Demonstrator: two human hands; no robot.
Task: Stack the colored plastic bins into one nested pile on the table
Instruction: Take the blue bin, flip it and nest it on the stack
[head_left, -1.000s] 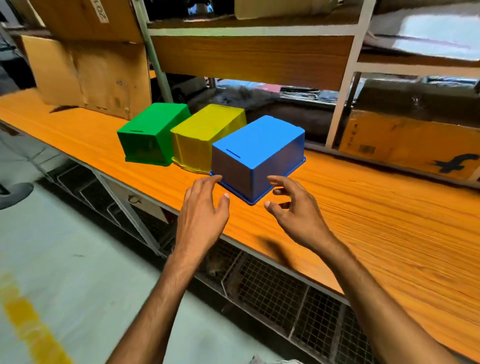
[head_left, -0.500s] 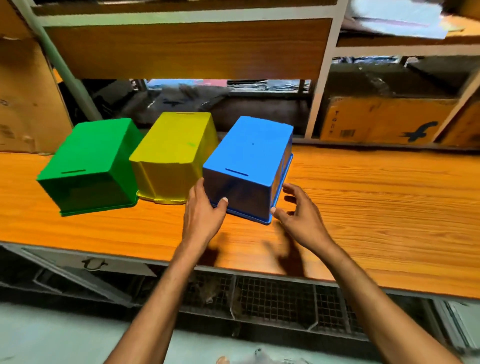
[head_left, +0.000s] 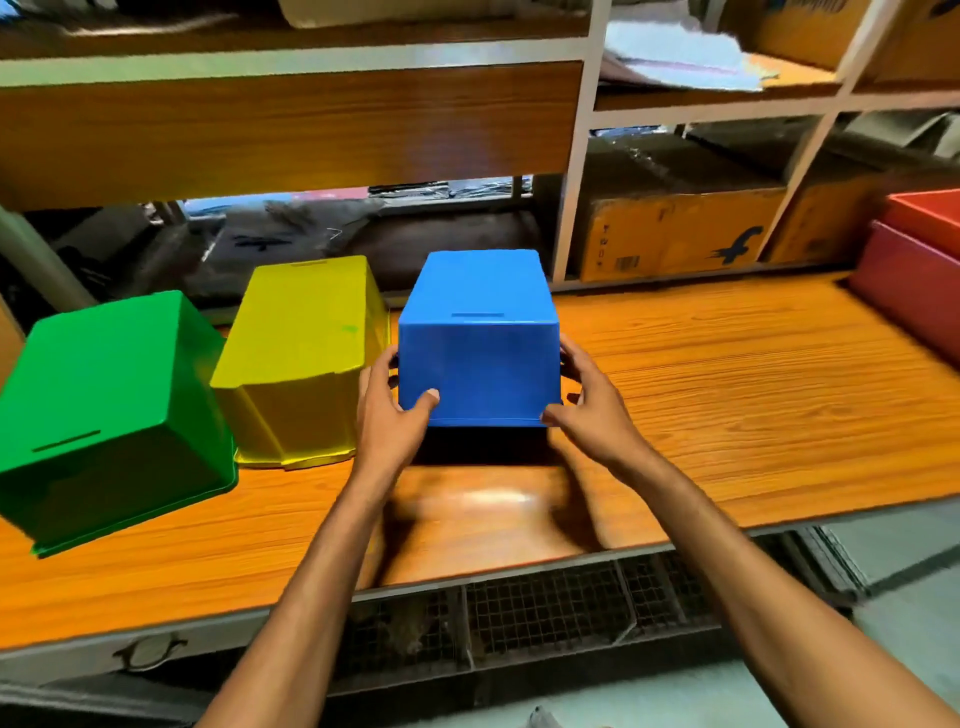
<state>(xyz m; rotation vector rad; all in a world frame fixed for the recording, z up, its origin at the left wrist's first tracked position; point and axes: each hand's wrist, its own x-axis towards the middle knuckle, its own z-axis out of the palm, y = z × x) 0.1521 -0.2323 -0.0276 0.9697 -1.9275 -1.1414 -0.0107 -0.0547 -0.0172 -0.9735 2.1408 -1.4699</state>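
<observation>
Three upturned bins on the worktop (head_left: 727, 395): green bin (head_left: 111, 400) farthest left of the blue bin (head_left: 480, 338), yellow bin (head_left: 301, 358) just beside it. Left hand (head_left: 387, 415) and right hand (head_left: 592, 405) clamped on its side walls, fingers (head_left: 428, 401) pressing. Probably lifted, judging by shadow. Likely light, stiff, slick; best gripped low near the rim.

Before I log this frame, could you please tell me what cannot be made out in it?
Head view only:
- Blue bin: the grip of the left hand and right hand covers its lower corners; whether it has left the table is unclear.
- Red bin: cut off by the right edge.
- Green bin: left side cut off by the frame edge.
- Yellow bin: its interior faces down, hidden.
</observation>
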